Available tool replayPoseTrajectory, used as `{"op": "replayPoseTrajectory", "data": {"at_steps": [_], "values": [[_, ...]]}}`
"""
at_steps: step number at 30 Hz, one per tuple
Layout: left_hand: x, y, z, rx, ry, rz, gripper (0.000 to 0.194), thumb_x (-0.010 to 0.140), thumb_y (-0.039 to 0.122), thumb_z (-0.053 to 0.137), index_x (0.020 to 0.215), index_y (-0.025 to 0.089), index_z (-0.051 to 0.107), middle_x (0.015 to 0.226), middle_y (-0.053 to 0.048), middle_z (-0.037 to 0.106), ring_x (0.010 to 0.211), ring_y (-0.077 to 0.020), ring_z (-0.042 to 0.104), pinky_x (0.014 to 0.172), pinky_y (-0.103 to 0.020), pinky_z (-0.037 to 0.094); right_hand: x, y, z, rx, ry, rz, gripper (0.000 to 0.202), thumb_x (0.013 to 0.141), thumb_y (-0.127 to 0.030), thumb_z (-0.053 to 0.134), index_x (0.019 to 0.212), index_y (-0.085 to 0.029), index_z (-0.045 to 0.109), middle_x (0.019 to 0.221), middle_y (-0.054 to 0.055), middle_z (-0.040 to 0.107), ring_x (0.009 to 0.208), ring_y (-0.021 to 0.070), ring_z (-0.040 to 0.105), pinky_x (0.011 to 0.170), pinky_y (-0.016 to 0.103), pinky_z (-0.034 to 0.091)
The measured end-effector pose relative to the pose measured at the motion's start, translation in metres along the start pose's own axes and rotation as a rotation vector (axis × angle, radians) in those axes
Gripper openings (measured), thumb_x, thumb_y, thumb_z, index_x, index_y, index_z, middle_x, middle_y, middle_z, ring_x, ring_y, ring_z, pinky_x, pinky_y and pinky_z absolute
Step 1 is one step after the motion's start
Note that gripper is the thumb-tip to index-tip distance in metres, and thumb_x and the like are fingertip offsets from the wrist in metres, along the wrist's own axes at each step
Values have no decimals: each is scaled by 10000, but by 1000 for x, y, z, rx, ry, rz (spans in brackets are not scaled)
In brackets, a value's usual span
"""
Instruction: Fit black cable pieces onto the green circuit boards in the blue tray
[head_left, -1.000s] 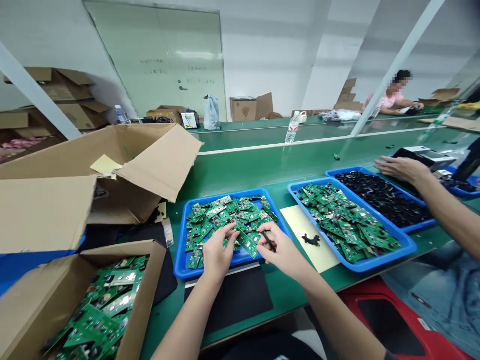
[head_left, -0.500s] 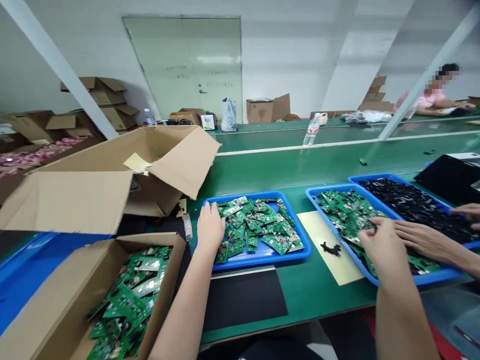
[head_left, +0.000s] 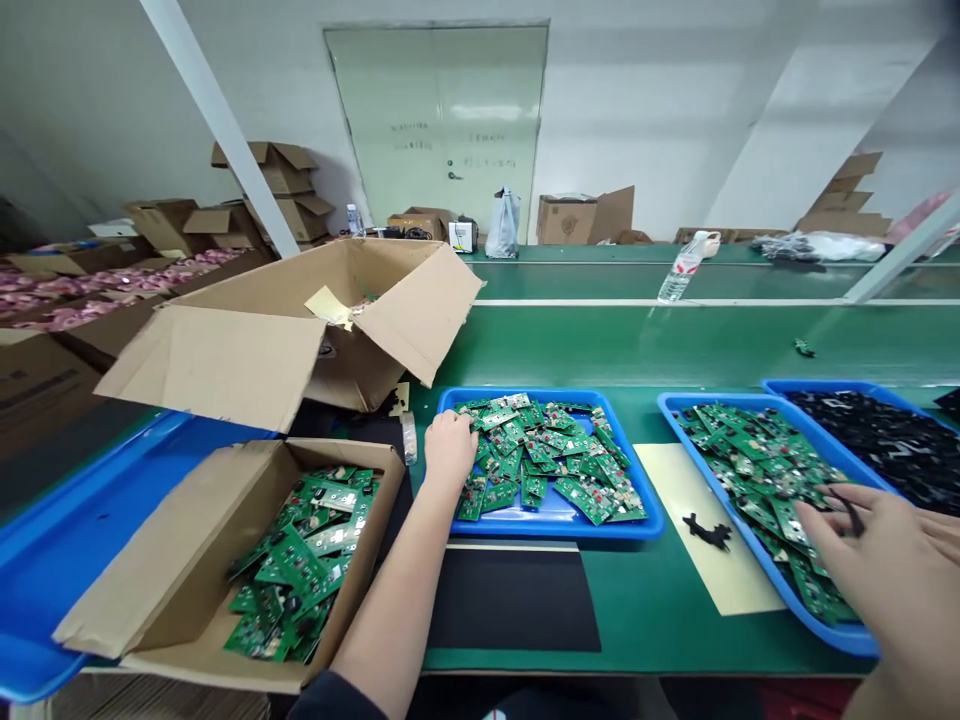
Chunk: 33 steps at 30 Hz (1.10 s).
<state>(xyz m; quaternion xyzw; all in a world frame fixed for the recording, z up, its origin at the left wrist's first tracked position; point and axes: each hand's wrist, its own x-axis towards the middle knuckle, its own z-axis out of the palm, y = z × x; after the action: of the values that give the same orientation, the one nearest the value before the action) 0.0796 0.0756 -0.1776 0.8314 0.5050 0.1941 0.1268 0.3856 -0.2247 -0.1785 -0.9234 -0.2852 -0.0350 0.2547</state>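
My left hand (head_left: 448, 452) curls over the left end of the middle blue tray (head_left: 555, 525). Its fingers touch the green circuit boards (head_left: 517, 440) there, and what they hold is hidden. Over the right blue tray (head_left: 675, 415), full of similar circuit boards (head_left: 757, 455), my right hand (head_left: 885, 565) is closed, with a small dark strip-like part (head_left: 852, 515) between thumb and fingers. Another person's hand (head_left: 941, 530) shows partly behind it. A black jagged piece (head_left: 706, 532) lies on the yellowish sheet (head_left: 679, 480) between the two trays.
At the left stands an open carton (head_left: 386, 480) holding more circuit boards, and a larger open carton (head_left: 214, 350) behind it. A black sheet (head_left: 517, 600) lies before the middle tray. A tray of black parts (head_left: 885, 440) is far right; a water bottle (head_left: 681, 268) stands farther back.
The view has swung left, so the trays sit farther right. My left hand stays on the middle tray. My right hand has drawn nearer across the right tray and shows a dark part.
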Motion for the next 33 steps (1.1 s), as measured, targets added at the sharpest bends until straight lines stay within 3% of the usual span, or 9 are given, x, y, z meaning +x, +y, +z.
{"op": "replayPoseTrajectory", "data": {"at_steps": [3, 7, 10, 13, 16, 19, 23, 30, 33], "values": [[-1, -4, -3, -166, 54, -18, 123, 756, 132, 666, 866, 173, 703, 941, -100, 648, 987, -271, 585, 897, -394, 450, -16, -53, 6, 103, -132, -14, 341, 747, -517, 472, 981, -271, 450, 804, 102, 681, 625, 305, 667, 542, 401, 472], [-3, -9, -16, -434, 189, -64, 52, 775, 215, 649, 781, 186, 691, 879, -74, 643, 940, -248, 593, 901, -386, 446, -36, -115, 27, 278, -314, -196, 413, 771, -502, 451, 1060, -208, 471, 756, 52, 638, 529, 220, 594, 545, 352, 460], [-7, -5, -23, -665, 258, -117, 179, 792, 346, 625, 754, 175, 661, 793, -50, 616, 821, -209, 607, 763, -318, 483, -42, -149, 38, 402, -516, -368, 353, 830, -442, 447, 1105, -219, 451, 791, 33, 621, 557, 185, 561, 568, 327, 452], [-15, 9, -22, -915, 198, -157, 332, 781, 499, 596, 777, 168, 625, 606, 9, 538, 551, -135, 544, 522, -242, 442, -43, -180, 47, 590, -635, -490, 312, 859, -364, 466, 1138, -231, 428, 865, 27, 602, 572, 147, 514, 589, 310, 440], [-24, 27, -16, -1134, 73, -181, 444, 732, 609, 598, 780, 168, 577, 512, 48, 482, 423, -94, 464, 409, -200, 366, -42, -203, 63, 851, -715, -472, 374, 817, -329, 554, 1152, -228, 423, 945, 37, 593, 595, 122, 500, 606, 297, 461], [-31, 39, -12, -1282, -31, -209, 465, 664, 604, 673, 778, 172, 545, 485, 63, 480, 399, -80, 452, 387, -175, 338, -47, -210, 83, 1076, -754, -381, 412, 783, -308, 605, 1148, -230, 432, 945, 32, 586, 631, 117, 514, 633, 295, 490], [-34, 43, -9, -1387, -122, -256, 425, 584, 469, 786, 765, 162, 555, 499, 70, 493, 396, -63, 438, 382, -164, 313, -58, -204, 100, 1168, -763, -342, 400, 794, -321, 600, 1152, -238, 441, 917, 25, 578, 656, 123, 531, 636, 296, 518], [-34, 42, -7, -1482, -75, -362, 304, 623, 331, 762, 698, 176, 512, 573, 85, 496, 496, -43, 462, 490, -143, 370, -60, -198, 96, 1273, -688, -378, 287, 897, -374, 532, 1144, -240, 475, 982, 59, 609, 745, 144, 613, 741, 337, 542], [-39, 48, -9, -1519, -188, -377, 273, 641, 347, 732, 708, 181, 526, 622, 48, 583, 564, -95, 557, 536, -183, 430, -60, -197, 92, 1301, -721, -402, 287, 881, -373, 580, 1133, -252, 512, 1185, 88, 568, 832, 163, 650, 820, 368, 548]]}}
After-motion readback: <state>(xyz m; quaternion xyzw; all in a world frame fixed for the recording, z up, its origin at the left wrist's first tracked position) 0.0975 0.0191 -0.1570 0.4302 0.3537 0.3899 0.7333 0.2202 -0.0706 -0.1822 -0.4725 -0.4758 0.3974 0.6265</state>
